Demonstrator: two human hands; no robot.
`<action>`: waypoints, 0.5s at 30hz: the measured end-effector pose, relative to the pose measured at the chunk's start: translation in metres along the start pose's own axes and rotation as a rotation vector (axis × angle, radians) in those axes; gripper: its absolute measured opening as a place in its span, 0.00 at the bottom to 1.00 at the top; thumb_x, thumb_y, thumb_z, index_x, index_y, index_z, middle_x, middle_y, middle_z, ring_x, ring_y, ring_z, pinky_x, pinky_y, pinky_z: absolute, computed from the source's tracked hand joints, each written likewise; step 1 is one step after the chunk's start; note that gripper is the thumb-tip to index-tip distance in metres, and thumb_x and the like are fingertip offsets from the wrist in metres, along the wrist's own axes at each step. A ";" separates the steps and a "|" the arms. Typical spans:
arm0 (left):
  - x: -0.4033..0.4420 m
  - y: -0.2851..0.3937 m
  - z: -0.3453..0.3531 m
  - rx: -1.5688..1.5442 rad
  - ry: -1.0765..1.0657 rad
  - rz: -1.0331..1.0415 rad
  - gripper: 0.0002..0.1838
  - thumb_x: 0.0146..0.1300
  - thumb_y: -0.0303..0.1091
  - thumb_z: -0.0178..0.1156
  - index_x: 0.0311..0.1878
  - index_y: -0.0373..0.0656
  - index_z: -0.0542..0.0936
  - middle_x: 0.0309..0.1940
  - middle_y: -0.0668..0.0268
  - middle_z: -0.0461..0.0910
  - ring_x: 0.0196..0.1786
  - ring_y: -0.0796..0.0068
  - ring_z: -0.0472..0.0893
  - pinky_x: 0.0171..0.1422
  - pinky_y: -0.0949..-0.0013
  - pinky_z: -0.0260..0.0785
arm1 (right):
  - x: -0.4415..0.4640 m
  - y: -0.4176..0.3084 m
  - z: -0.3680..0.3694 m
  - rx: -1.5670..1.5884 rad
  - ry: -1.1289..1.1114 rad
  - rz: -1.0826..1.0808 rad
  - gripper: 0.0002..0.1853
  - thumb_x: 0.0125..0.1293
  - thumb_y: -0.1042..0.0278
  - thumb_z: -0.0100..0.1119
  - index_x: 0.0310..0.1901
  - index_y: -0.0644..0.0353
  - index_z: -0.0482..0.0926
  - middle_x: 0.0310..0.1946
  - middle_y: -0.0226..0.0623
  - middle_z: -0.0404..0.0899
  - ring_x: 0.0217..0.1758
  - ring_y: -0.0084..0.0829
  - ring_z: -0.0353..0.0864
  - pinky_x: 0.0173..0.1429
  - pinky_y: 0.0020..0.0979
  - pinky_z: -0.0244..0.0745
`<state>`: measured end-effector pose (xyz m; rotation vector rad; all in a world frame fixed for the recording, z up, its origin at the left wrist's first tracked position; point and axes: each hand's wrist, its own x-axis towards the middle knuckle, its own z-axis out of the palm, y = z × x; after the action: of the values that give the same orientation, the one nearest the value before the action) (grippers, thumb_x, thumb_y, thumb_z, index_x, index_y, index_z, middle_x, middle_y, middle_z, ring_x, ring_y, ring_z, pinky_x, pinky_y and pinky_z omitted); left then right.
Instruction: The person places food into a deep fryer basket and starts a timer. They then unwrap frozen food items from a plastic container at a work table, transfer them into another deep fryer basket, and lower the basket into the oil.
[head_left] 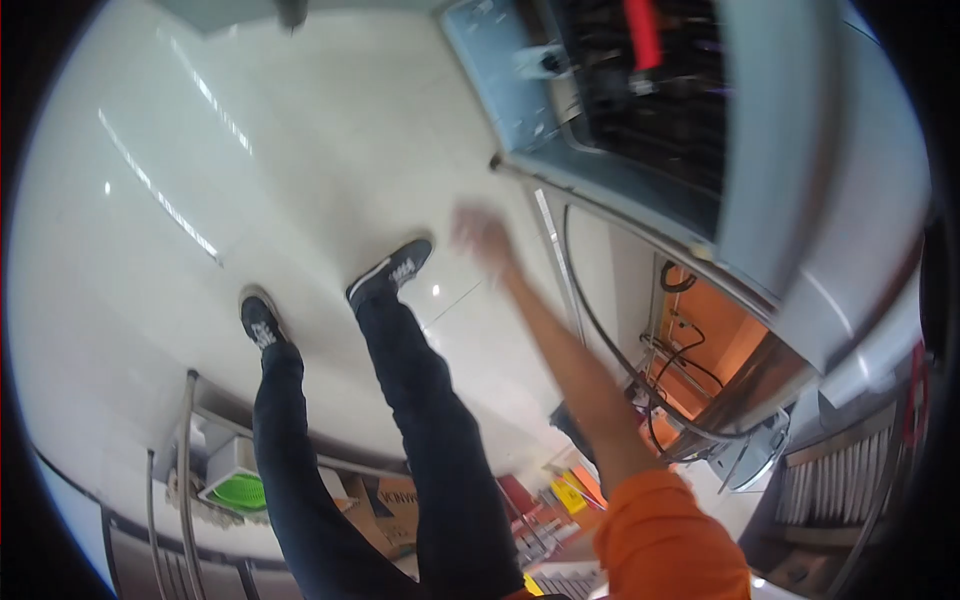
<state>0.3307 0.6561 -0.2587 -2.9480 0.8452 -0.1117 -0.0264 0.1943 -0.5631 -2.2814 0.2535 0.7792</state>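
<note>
My right hand (482, 238) reaches out over the pale floor, smeared by motion, with its arm coming from an orange sleeve (668, 535) at the lower right. Its fingers are too blurred to show whether they are apart or closed, and I make out no object in them. Nearest to the hand are my dark shoe (395, 268) on its left and the edge of a grey-blue metal unit (610, 190) on its right. My left hand is out of the picture.
The metal unit has a dark grate-like top (650, 110) with a red strip (643, 35) over it. A black hose (610, 345) hangs below. Cardboard boxes (398, 510), a green basket (240, 492) and metal poles (187, 460) stand near my legs. The floor (330, 130) looks shiny.
</note>
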 end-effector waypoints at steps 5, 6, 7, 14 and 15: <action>-0.007 -0.070 -0.011 0.080 -0.002 0.057 0.34 0.67 0.32 0.52 0.75 0.36 0.55 0.65 0.46 0.68 0.65 0.45 0.68 0.73 0.54 0.58 | -0.296 -0.119 -0.023 1.005 0.255 0.845 0.18 0.70 0.53 0.60 0.48 0.62 0.78 0.38 0.39 0.81 0.32 0.27 0.81 0.35 0.28 0.78; -0.011 -0.075 -0.002 0.084 -0.010 0.075 0.34 0.67 0.32 0.52 0.75 0.36 0.55 0.65 0.46 0.68 0.66 0.44 0.68 0.74 0.54 0.57 | -0.345 -0.130 -0.028 1.115 0.356 0.902 0.19 0.69 0.52 0.62 0.48 0.61 0.78 0.38 0.37 0.81 0.35 0.28 0.82 0.38 0.28 0.78; -0.019 -0.072 0.028 0.136 0.013 0.141 0.34 0.68 0.29 0.49 0.76 0.35 0.53 0.65 0.47 0.69 0.65 0.44 0.69 0.74 0.54 0.57 | -0.387 -0.152 -0.041 1.247 0.404 0.891 0.19 0.69 0.51 0.61 0.47 0.59 0.77 0.39 0.36 0.81 0.38 0.29 0.82 0.42 0.29 0.79; -0.090 0.152 -0.090 -0.968 0.014 -0.356 0.27 0.77 0.49 0.39 0.39 0.31 0.74 0.32 0.46 0.77 0.36 0.50 0.76 0.46 0.51 0.68 | -0.518 -0.185 -0.119 1.412 0.739 0.317 0.21 0.66 0.65 0.65 0.59 0.59 0.74 0.46 0.35 0.82 0.42 0.31 0.85 0.41 0.32 0.81; -0.099 0.168 -0.082 -0.928 -0.005 -0.354 0.26 0.76 0.48 0.38 0.43 0.31 0.74 0.37 0.44 0.78 0.41 0.45 0.77 0.49 0.49 0.68 | -0.521 -0.181 -0.142 1.434 0.811 0.307 0.21 0.64 0.68 0.66 0.58 0.60 0.75 0.44 0.34 0.83 0.40 0.28 0.84 0.38 0.29 0.80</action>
<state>0.1511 0.5629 -0.1974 -3.9270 0.4107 0.3751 -0.3085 0.2112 -0.0681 -1.0200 1.1127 -0.2880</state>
